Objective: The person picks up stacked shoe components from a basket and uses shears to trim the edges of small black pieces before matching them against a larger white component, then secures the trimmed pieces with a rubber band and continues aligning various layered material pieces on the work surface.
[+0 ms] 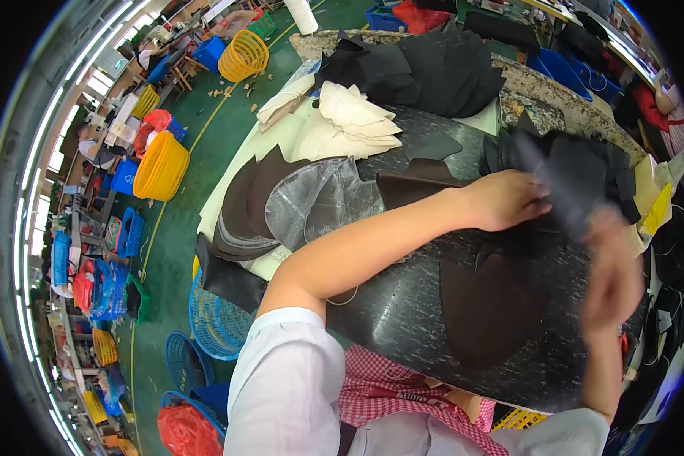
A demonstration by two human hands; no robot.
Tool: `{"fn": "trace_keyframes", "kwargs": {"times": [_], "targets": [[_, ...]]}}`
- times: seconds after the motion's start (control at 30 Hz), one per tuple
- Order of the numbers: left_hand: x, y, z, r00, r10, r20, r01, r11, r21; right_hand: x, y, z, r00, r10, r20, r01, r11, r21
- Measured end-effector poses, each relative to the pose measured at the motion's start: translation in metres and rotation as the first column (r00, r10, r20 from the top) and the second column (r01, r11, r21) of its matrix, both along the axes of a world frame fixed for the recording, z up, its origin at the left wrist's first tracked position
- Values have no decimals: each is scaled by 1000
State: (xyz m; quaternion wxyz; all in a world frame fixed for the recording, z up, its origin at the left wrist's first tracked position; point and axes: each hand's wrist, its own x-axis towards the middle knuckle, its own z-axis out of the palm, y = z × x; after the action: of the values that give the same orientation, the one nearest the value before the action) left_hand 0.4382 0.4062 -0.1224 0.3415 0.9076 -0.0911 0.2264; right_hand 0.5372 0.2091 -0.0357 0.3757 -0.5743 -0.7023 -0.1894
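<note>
My left hand [509,201] reaches across the table with its fingers curled closed, beside a blurred dark grey piece of sheet material [566,186]. Whatever its fingertips hold is hidden. At the right, my right hand [614,277] is smeared by motion, and the lower end of that dark piece meets its fingers. A stack of black cut pieces [585,163] lies just beyond both hands. Below them, a dark brown leather-like piece [494,308] rests flat on the black, streaked tabletop [395,323]. Another brown piece [418,182] lies folded behind my left forearm.
Fanned brown pieces [254,194] and a grey translucent piece [326,197] lie at the table's left. Behind them are cream pieces [353,121] and a black pile [425,72]. Blue baskets [220,315] stand by the near left edge; yellow baskets [162,167] stand on the green floor.
</note>
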Motion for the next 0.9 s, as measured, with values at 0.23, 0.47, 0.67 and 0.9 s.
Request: {"fn": "trace_keyframes", "kwargs": {"times": [0.23, 0.47, 0.67, 0.9], "targets": [[-54, 72, 37, 866, 499, 13, -498, 863, 87, -54, -51, -75, 932, 333, -144, -363, 831, -422], [-136, 144, 6, 700, 674, 237, -676, 518, 524, -53, -38, -60, 859, 310, -407, -498, 688, -528], [-120, 76, 57, 637, 390, 665, -739, 554, 383, -45, 1, -38, 673, 126, -729, -489, 815, -311], [-119, -37, 43, 931, 147, 335, -310, 803, 509, -61, 17, -18, 304, -75, -950, -576, 780, -246]]}}
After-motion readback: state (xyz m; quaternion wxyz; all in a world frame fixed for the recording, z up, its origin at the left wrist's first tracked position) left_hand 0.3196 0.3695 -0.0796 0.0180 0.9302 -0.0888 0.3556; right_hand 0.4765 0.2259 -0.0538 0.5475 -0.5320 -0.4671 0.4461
